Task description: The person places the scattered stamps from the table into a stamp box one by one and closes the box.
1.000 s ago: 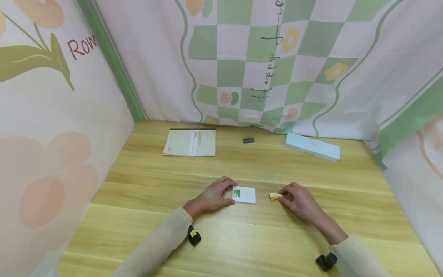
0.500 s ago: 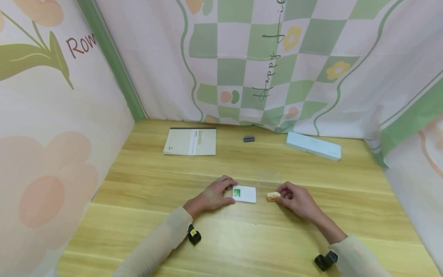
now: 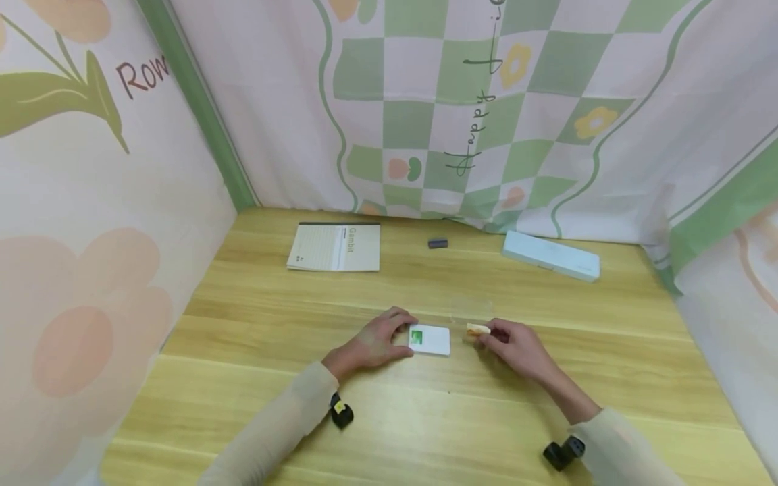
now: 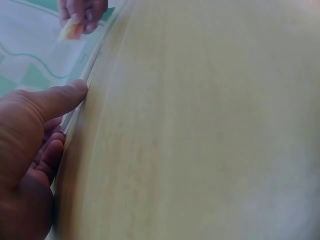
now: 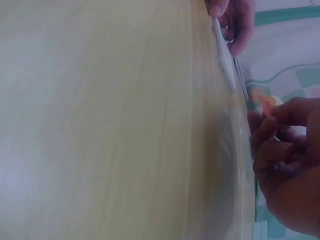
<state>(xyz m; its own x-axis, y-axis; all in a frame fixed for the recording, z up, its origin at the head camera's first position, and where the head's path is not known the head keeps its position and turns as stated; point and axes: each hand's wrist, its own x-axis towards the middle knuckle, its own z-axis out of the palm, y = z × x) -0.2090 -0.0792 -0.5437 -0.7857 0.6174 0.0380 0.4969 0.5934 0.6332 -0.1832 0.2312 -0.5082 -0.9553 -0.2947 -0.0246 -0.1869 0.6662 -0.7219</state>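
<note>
L hand (image 3: 373, 343), just below ctr of head view, grips L end of white card (image 3: 434, 339); thumb at its lower edge, fingertips at its upper edge, so fingers apart w/ card btwn. Card lies flat on wood-grain tabletop (image 3: 450, 422), green square printed near its L end.

R hand (image 3: 516, 347), lower R of ctr, pinches small cream-and-orange piece (image 3: 477, 329) btwn thumb & fingertips; clamped on it, piece just R of card, not touching. R wrist view: same pinch, at R edge of frame.

Clear plastic sheet (image 3: 471, 310) near, just above piece in frame; faint. Farther back: "Gambit" notebook (image 3: 334, 248) upper L of ctr, small dark-purple block (image 3: 437, 243) upper ctr, lt-blue box (image 3: 550, 256) upper R, angled. Behind: green-and-white checked curtain (image 3: 413, 125). Beige sleeves (image 3: 276, 422) on both arms, blk cam (image 3: 342, 413) at each wrist.
</note>
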